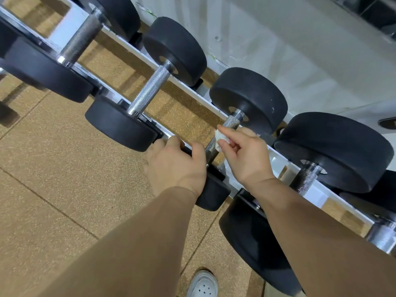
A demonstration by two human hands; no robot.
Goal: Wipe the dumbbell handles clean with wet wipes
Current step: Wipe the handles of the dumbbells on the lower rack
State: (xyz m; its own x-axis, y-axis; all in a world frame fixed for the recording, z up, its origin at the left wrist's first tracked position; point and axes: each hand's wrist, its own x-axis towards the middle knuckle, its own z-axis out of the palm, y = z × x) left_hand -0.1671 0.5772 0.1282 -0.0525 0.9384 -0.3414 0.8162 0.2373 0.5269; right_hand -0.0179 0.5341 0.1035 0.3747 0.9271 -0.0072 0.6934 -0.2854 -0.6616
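So the person is standing at a white rack (276, 159) of black dumbbells, and everything centres on one dumbbell (252, 97) lying across its rails. The left hand (174, 166) is clamped over that dumbbell's near head, fingers curled over the top edge of the black rubber. The right hand (246, 155) sits just past it over the middle of the bar, thumb and fingertips pinched together on a small scrunched white wet wipe (220, 137). The wipe is pressed right against the knurled steel handle (231, 122), about halfway between the dumbbell's two heads. Can't really tell how far the wipe wraps round the bar, since the hand hides the underside.

Both arms are in brown sleeves (139, 243) coming in from the near side of the dumbbell. To its left on the same rack there's a neighbour dumbbell (150, 88) with its handle fully bare, and further left another one. To its right sits a bigger dumbbell (334, 151), only a short bit of handle showing. Beyond the dumbbell's far head is a pale wall (300, 50). Under and in front of it is a tan speckled tiled floor (64, 168), and a light grey shoe (203, 284) pokes in on the floor on the near side of the dumbbell.
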